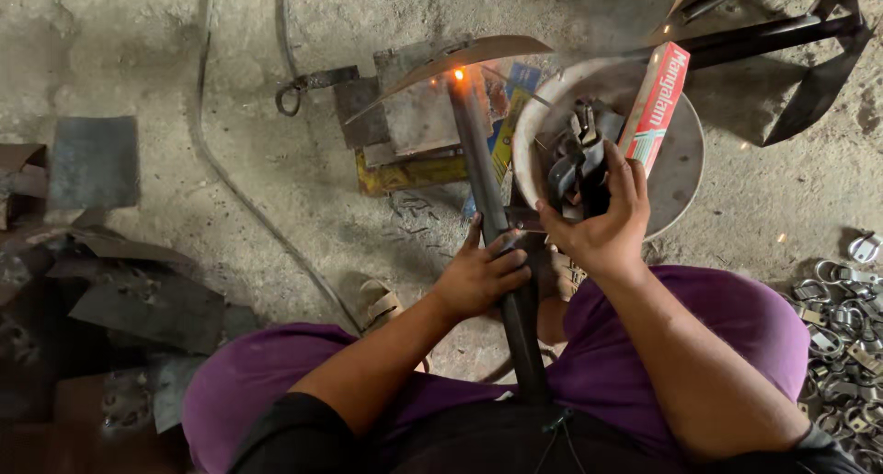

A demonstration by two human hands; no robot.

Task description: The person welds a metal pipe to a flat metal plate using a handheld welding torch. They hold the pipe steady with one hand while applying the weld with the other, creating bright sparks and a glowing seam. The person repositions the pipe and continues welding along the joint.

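My left hand [480,274] grips a long dark metal pipe [478,152] that runs from my lap up to a curved metal blade [460,56]. The pipe's far end glows orange where it meets the blade. My right hand [600,224] is closed around a black welding electrode holder [575,166], held just right of the pipe. Both forearms reach out over my knees in purple trousers.
A shallow round pan [676,161] holds a red and white electrode box [655,102]. Flat steel plates [418,115] lie under the blade. Dark scrap sheets [138,299] pile at left; several small metal clamps [842,318] heap at right. A cable [230,180] crosses the concrete floor.
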